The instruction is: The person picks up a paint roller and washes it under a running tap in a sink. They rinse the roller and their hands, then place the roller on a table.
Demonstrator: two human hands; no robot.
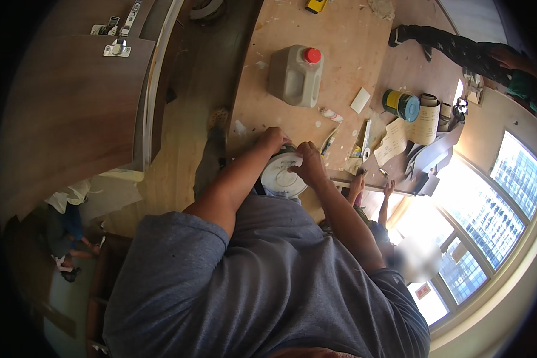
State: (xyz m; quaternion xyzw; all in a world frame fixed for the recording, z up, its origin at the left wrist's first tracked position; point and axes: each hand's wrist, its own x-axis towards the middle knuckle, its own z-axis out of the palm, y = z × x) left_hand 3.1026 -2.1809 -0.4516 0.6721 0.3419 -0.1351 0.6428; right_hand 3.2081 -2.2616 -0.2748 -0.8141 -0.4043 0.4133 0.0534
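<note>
A round container with a white flat end (pixel 281 176) is held close against my body, at the near edge of the wooden worktop (pixel 346 53). My left hand (pixel 273 140) is closed at its far rim, the fingers partly hidden. On the right side of the rim, my right hand (pixel 309 166) grips with the thumb over the white face and the fingers along the edge. A small dark green part shows between the hands; its kind is unclear. Beyond them stands a translucent jug (pixel 292 77) with a red cap.
To the right are a brush (pixel 329 141), a dark green can (pixel 401 105), a paper roll (pixel 426 119) and torn brown paper (pixel 392 143). A co-worker's hands (pixel 388 186) are at the worktop's right edge. A hinged cabinet door (pixel 71 107) fills the left.
</note>
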